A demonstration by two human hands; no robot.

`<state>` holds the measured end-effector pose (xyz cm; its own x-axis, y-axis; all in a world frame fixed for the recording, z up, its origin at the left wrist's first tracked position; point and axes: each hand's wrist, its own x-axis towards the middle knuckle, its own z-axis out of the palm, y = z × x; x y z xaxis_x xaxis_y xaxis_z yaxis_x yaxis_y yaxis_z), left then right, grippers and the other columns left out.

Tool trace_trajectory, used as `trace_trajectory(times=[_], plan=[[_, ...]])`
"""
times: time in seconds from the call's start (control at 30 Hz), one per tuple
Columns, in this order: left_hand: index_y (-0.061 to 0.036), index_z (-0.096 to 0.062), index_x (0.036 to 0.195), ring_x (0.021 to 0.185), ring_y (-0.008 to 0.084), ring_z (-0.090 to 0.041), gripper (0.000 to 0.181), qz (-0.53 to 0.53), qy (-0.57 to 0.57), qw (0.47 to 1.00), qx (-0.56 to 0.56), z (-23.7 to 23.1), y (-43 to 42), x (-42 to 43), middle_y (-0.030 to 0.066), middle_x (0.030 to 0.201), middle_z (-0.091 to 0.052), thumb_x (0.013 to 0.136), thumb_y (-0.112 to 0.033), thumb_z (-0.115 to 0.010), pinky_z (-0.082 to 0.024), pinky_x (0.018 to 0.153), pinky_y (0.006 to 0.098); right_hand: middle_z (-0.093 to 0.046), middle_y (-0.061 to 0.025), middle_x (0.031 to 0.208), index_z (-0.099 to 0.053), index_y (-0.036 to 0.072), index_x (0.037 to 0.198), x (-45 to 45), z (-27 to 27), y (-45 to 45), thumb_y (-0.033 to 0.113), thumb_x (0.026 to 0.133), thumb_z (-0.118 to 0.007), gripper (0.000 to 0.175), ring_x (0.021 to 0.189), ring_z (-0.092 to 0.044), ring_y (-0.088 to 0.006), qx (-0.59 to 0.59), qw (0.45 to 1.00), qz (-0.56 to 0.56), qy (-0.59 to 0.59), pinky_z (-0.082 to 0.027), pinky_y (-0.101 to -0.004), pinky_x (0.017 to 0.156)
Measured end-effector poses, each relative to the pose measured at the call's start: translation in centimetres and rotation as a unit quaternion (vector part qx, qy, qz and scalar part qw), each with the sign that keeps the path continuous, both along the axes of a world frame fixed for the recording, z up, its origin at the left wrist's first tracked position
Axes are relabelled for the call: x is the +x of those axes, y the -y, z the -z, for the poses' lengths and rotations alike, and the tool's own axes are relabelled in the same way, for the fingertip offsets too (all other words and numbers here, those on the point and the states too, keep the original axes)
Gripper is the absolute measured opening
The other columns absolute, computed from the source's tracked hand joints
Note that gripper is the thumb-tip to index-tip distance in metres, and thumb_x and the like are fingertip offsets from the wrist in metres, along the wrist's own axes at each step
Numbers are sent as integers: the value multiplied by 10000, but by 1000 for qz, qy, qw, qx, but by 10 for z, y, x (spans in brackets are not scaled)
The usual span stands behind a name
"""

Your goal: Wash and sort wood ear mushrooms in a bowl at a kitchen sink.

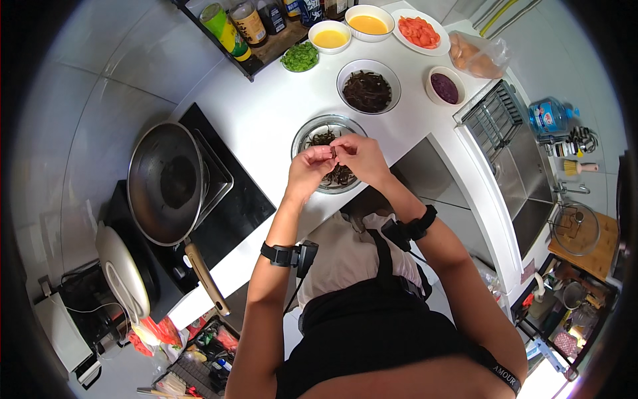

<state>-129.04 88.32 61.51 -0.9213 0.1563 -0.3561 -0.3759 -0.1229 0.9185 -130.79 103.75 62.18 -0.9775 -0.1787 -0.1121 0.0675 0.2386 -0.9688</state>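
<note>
Above a clear glass bowl (299,130) near the counter's front edge, both of my hands meet at the fingertips. My left hand (310,168) and my right hand (363,155) pinch a small dark brown piece of food (333,151) between them. Dark shredded strips (339,175), perhaps fungus or seaweed, lie in the glass bowl, partly hidden beneath my hands. Just behind stands a white bowl (343,98) of similar dark brown strips (368,92), which look wet.
A frying pan (164,184) sits on the black cooktop (234,209) at left, its handle (207,277) jutting over the front edge. Bowls of yellow liquid (330,39), chopped greens (300,57) and a plate of red pieces (418,33) line the back. A sink (518,184) is at right.
</note>
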Motion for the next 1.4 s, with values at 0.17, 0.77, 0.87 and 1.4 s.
trace_trajectory(times=[0.17,0.77,0.87,1.4], plan=[[14,-550,1041,856,137,-583,250,-9,31,998,44,-3,2,0,58,913,-591,809,91,-504,-487,772,243,-646,-67,753,-630,-12,933,-1,0,1,38,806,-570,149,660,-611,-110,-55,997,8,54,-492,-231,603],[20,-370,1289,1085,239,-483,457,-57,190,979,-46,7,10,-4,144,1181,-500,894,-178,-487,-418,867,395,-576,-219,1055,-564,-3,1080,-11,32,-7,-63,743,-476,353,931,-580,-323,321,936,-142,11,-489,-348,766],[9,-370,1273,1061,244,-482,448,-58,209,976,18,8,9,-9,143,1179,-499,910,-240,-454,-403,860,415,-572,-231,1056,-535,-16,1096,-8,53,-3,-45,749,-481,352,937,-568,-326,287,951,-114,-14,-469,-340,771],[-63,-472,1142,856,162,-565,279,-59,166,982,72,12,9,-11,66,991,-578,868,-66,-523,-485,661,285,-512,-55,986,-463,49,1162,-15,39,-11,-144,766,-453,441,937,-503,-135,-72,980,-165,85,-445,-261,773]])
